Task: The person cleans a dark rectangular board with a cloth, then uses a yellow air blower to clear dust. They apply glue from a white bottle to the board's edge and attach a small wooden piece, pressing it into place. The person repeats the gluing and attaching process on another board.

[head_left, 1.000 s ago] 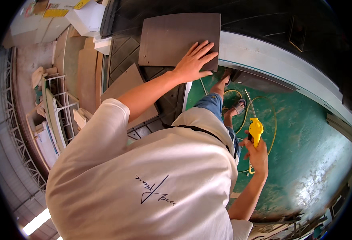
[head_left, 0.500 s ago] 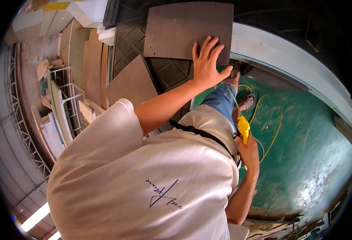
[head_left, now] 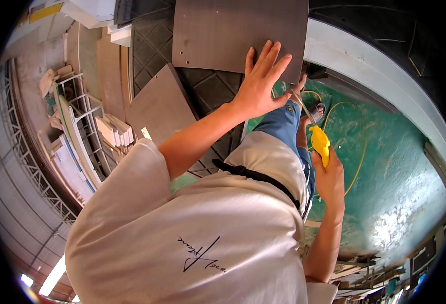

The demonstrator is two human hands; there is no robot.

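Note:
A brown wood-grain board [head_left: 223, 33] with small holes near one corner lies on a dark, diamond-patterned surface. My left hand [head_left: 263, 83] rests on its near right part, fingers spread. In my right hand [head_left: 330, 175] is a yellow air blow gun [head_left: 320, 141], gripped by its handle. The thin metal nozzle reaches up toward the board's near right corner, just beyond my left thumb. Whether it touches the board I cannot tell. A second brown board [head_left: 159, 104] lies to the left, partly under my left forearm.
A pale metal beam [head_left: 360, 55] curves along the far right. A yellow hose [head_left: 363, 137] loops over the green floor [head_left: 395, 167] beside my sandalled foot. At the left stand a white-framed rack [head_left: 83, 119] and a stack of wood pieces [head_left: 115, 130].
My right hand has raised the blow gun up and to the right, its nozzle now close to the board's corner. My left hand stays spread on the board. The view has shifted slightly.

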